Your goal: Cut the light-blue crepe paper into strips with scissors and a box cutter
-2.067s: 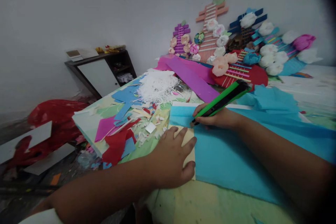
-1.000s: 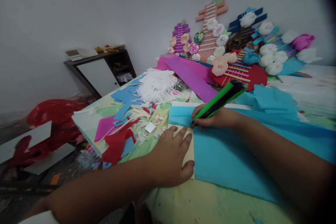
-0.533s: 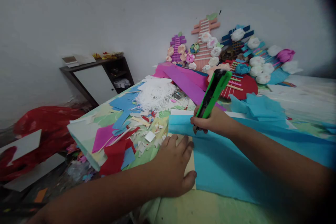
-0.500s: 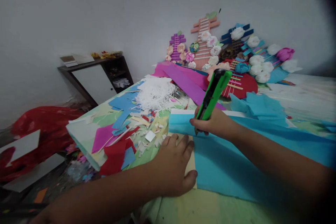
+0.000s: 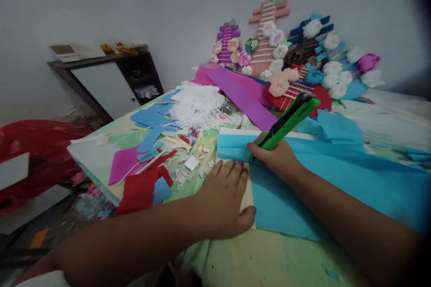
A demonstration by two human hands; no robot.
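Note:
My right hand point(image 5: 275, 158) is closed around a green and black utility knife point(image 5: 289, 119), whose tip rests on a sheet of light blue crepe paper point(image 5: 303, 188) near its left edge. The knife handle slants up to the right. My left hand point(image 5: 225, 202) lies flat with fingers spread on a cream card point(image 5: 248, 196), pressing it down beside the blue sheet. The two hands sit close together, the left just below the knife tip.
Paper scraps in red, blue, pink and white point(image 5: 158, 161) litter the table's left part, beside a heap of white shreds point(image 5: 198, 105). A purple paper strip point(image 5: 242, 96) and paper flower crafts point(image 5: 303, 58) stand at the back. A dark cabinet point(image 5: 107, 80) and red bag point(image 5: 33, 152) are at left.
The knife handle stood more upright half a second ago and has tilted back down to the right. The view has shifted slightly. My left hand stays pressed on the card.

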